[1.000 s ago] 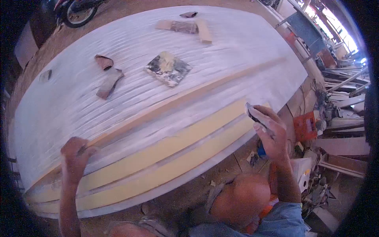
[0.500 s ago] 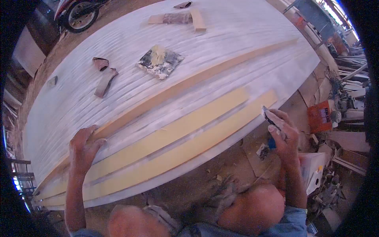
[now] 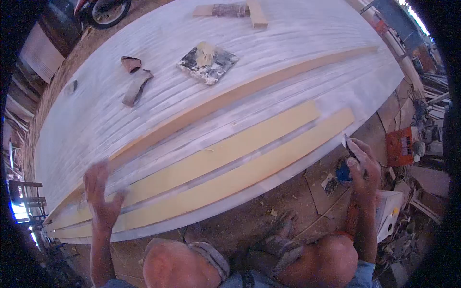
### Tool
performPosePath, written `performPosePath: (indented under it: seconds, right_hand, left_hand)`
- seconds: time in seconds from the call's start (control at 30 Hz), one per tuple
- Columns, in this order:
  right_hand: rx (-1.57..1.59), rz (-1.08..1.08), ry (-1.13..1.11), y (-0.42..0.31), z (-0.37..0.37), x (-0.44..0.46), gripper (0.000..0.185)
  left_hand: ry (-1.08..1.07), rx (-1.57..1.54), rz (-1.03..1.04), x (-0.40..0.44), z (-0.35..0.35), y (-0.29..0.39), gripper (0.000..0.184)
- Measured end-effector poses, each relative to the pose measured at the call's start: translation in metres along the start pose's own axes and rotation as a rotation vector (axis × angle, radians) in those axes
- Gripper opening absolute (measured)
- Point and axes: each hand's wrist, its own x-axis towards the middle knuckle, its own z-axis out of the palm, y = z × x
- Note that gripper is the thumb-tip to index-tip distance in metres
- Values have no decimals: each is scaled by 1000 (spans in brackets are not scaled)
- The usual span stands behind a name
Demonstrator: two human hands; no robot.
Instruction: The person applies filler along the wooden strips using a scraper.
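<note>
"Scraper (image 3: 350, 145): where do you see it?"

"At three o'clock, clamped between the thumb and fingers of the right hand (image 3: 366, 170). Its tip points up toward eleven, near the upper ends of two yellow bands (image 3: 259, 134). I cannot tell whether it touches the white board (image 3: 168, 103) beneath them."

"And the left hand (image 3: 101, 194)?"

"Between eight and nine o'clock, well apart from the right and blurred, its thumb spread from the fingers. It is by the lower part of a long, curved wooden strip (image 3: 245, 91), which runs from eight up to two. Whether it touches the strip, I cannot tell."

"What lies farther across the board?"

"A square plate (image 3: 218, 67) with yellow paste (image 3: 205, 53), toward half past eleven. Two scraps of sandpaper (image 3: 138, 88) sit at ten."

"And around it?"

"An orange box (image 3: 399, 146) at three, beyond the right hand, a white box (image 3: 388, 213) at four, and a motorbike wheel (image 3: 109, 12) between ten and eleven."
</note>
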Motion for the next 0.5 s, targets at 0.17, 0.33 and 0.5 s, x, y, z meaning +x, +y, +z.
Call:
performPosePath:
  seconds: [0.17, 0.33, 0.5]
  right_hand:
    - [17, 29, -28, -2, 0, 3, 39]
    - [-44, 20, -66, -5, 4, 9, 39]
    - [-72, 37, -42, 5, 4, 5, 39]
  left_hand:
    - [-235, -152, -4, -21, -13, 7, 66]
    - [-361, -153, -78, -26, -29, -7, 61]
    - [-416, -172, 72, -16, -31, -7, 58]
